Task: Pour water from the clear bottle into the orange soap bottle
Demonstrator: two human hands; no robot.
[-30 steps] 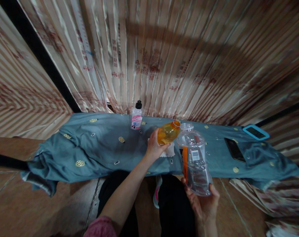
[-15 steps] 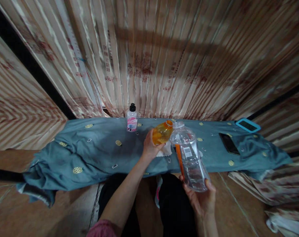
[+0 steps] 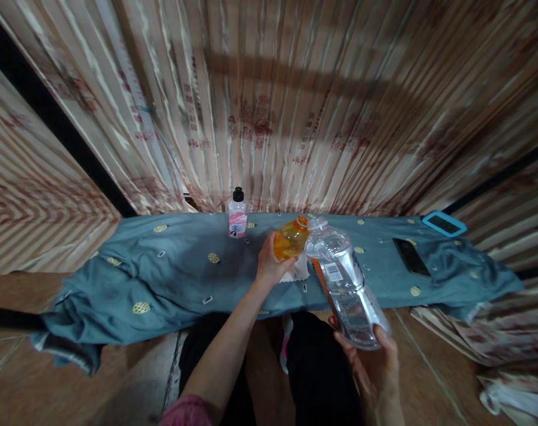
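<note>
Head view, looking down at a low table under a blue cloth (image 3: 171, 278), with striped curtains behind. The left hand (image 3: 271, 266) is wrapped around a small orange bottle (image 3: 289, 239), tilting it so its open neck leans right. The right hand (image 3: 370, 355) cups the base of a large clear bottle (image 3: 344, 278), angling it so its open mouth meets the orange bottle's mouth above the table's middle; the two necks appear to touch. Both grips are closed firmly on their bottles. A white cloth (image 3: 295, 271) lies beneath them. A small black-capped bottle (image 3: 237, 213) stands upright farther back. Two phones (image 3: 411, 257) lie at the right.
</note>
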